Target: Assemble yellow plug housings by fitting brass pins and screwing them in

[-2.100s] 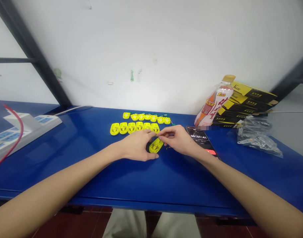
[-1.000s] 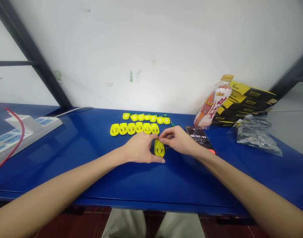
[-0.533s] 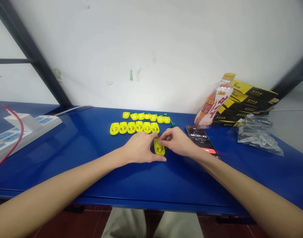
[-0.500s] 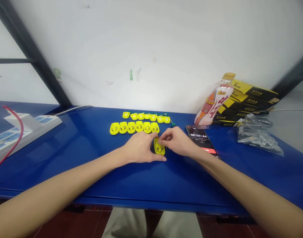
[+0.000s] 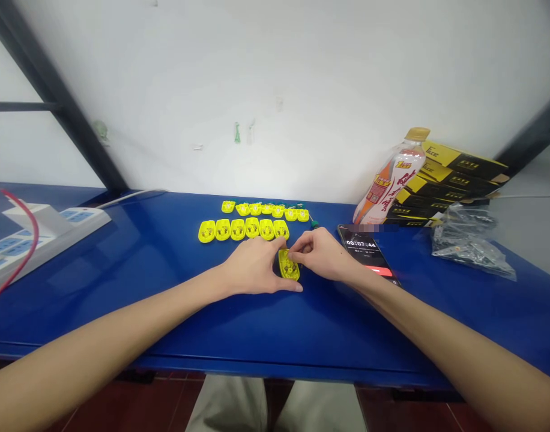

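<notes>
A small yellow plastic housing (image 5: 289, 269) with metal parts inside lies on the blue table, its open side up. My left hand (image 5: 256, 264) grips it from the left, thumb at the near end and fingers at the far end. My right hand (image 5: 322, 255) has its thumb and fingertips pinched together over the far right part of the housing. Whatever is between those fingertips is hidden. Just beyond my hands stands a row of similar yellow housings (image 5: 238, 230), and behind it a row of smaller yellow pieces (image 5: 266, 209) with green bits.
A phone (image 5: 367, 255) showing a timer lies right of my right hand. Behind it are a drink bottle (image 5: 392, 177), stacked yellow-and-black boxes (image 5: 459, 180) and a clear plastic bag (image 5: 473, 243). At the left sits a white power strip (image 5: 50, 237) with a red cable.
Both hands stay on the housing in nearly the same pose. The right fingertips have shifted very slightly, and the whole view has moved a little.
</notes>
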The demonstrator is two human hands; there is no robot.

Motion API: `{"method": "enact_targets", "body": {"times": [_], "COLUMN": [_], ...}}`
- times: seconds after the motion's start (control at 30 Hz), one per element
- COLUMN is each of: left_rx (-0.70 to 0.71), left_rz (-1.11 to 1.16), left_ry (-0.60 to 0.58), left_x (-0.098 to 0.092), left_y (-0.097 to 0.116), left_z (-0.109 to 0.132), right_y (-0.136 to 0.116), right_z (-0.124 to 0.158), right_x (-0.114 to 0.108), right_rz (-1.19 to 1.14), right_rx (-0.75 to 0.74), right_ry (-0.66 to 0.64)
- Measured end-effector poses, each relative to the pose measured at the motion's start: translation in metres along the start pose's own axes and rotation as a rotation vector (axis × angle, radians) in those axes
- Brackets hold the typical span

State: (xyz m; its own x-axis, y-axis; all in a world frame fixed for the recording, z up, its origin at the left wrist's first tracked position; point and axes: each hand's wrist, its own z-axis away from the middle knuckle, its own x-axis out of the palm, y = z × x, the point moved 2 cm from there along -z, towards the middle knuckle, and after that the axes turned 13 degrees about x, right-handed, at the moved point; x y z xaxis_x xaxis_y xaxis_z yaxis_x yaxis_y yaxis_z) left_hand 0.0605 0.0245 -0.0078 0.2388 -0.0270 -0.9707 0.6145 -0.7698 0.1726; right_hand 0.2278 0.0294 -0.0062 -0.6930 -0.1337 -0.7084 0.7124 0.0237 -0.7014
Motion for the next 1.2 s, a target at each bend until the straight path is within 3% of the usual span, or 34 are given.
{"method": "enact_targets", "body": {"times": [1.2], "left_rx": [0.01], "left_rz": [0.01], "left_ry": [-0.007], "left_x": [-0.0001], "left_y": [-0.0004], "left_z": [0.0008], "right_y": [-0.0001], "right_z": [-0.0008], "right_x": [-0.0021], "right_rz": [0.005], "right_rx": [-0.019], "right_ry": [-0.025]}}
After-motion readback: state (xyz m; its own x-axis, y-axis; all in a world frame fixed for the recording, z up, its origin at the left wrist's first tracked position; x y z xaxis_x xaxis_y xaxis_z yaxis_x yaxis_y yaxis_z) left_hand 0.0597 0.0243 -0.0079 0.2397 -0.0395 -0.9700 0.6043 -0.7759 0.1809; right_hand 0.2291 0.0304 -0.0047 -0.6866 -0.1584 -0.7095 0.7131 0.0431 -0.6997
